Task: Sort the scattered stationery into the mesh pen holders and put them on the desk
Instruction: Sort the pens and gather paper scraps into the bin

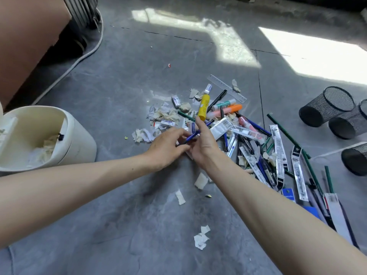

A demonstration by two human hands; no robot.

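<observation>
A pile of stationery lies on the grey floor: a yellow glue tube (204, 106), an orange highlighter (231, 109), a clear ruler (228, 89), erasers (176, 101), green pencils (286, 129) and packaged refills (279, 153). My left hand (166, 148) and my right hand (202, 143) meet over the pile's left side. Both hold a blue pen (193, 134) between their fingers; the right hand's fingers are raised beside the glue tube. Three black mesh pen holders lie on their sides at the right: one (325, 107), a second (349, 124) and a third (355, 158).
A cream waste bin (75, 139) with paper scraps inside stands at the left. Torn paper bits (201, 238) are scattered over the floor near my arms. A brown cardboard box (29, 36) and a white cable (79, 60) occupy the far left.
</observation>
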